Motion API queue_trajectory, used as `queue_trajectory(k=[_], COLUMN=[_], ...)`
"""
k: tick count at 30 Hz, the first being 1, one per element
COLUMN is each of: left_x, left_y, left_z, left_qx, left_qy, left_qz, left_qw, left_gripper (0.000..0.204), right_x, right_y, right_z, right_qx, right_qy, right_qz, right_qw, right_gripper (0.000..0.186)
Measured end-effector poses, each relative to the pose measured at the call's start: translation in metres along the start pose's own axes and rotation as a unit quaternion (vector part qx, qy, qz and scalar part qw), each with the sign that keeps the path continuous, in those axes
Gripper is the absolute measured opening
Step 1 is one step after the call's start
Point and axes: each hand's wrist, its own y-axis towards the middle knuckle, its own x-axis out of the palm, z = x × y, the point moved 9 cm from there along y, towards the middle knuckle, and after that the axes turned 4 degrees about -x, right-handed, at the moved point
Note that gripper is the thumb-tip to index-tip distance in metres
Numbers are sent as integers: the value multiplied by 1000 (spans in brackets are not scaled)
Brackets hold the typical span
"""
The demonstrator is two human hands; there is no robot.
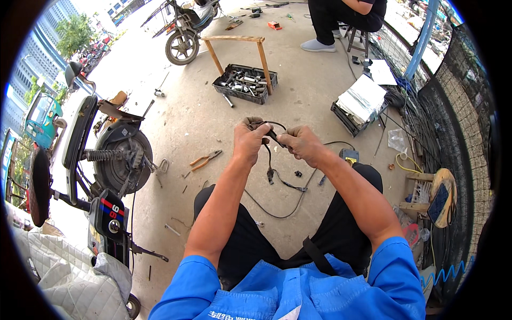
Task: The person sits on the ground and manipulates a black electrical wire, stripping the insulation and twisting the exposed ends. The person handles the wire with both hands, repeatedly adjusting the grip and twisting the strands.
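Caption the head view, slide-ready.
Left hand and right hand hold a black cable; orange-handled pliers and a wooden-handled black tray sit on the floor.

Beyond the left hand (248, 143), a black crate (247, 95) is holding tools (244, 82). Beyond the right hand (304, 144), white sheets (361, 99) are lying stacked.

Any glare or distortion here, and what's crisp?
Head view: the flat white sheets glare; the tall grey buildings, upper left, look washed out and bent by the fisheye; the orange-handled metal pliers look fairly sharp; detail on the black cable between the bare left hand and bare right hand is too small to judge.
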Motion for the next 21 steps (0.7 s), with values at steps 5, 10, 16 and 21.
queue_trajectory(k=[5, 10, 16, 21], left_x=[-6, -7, -10, -10], left_y=[3, 2, 3, 2], left_z=[4, 10, 13, 15], left_qx=[48, 78, 118, 147], left_qy=[13, 11, 2, -9], left_qz=[31, 46, 71, 88], left_qw=[998, 996, 990, 985], left_gripper=[35, 34, 32, 30], right_x=[8, 10, 12, 11], right_y=[0, 0, -1, -3], right_z=[-4, -6, -8, -10], right_qx=[-29, -31, -40, -46], right_qy=[-57, -56, -56, -48], right_qz=[-8, -14, -11, -25], right_qw=[998, 998, 998, 997], right_gripper=[30, 30, 29, 28])
